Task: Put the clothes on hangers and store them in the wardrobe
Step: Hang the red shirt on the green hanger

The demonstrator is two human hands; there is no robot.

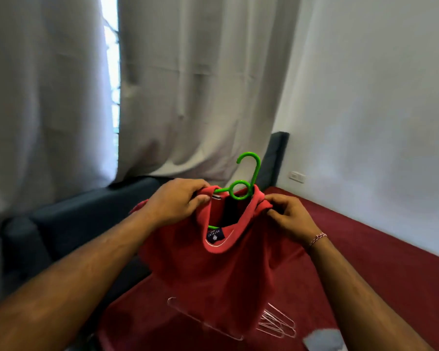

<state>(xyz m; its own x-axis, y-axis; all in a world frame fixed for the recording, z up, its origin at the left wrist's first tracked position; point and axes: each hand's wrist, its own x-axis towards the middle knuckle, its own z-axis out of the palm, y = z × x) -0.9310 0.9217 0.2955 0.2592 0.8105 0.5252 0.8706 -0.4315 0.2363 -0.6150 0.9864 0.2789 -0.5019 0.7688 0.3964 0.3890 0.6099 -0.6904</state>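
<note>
Your left hand (178, 203) grips the red shirt (213, 269) collar. Your right hand (289, 214) pinches its other side over the green hanger (248, 178).

A bed (380, 252) with a dark red cover carries the things. Below the fingers (200, 198), nearer the person, a clear hanger (203, 320) lies flat on it, with a small bunch of thin wire hangers (276, 323) to its right and a grey cloth (324, 340) beyond them.

Head view looks forward and down; close over the bed (365, 249).
</note>
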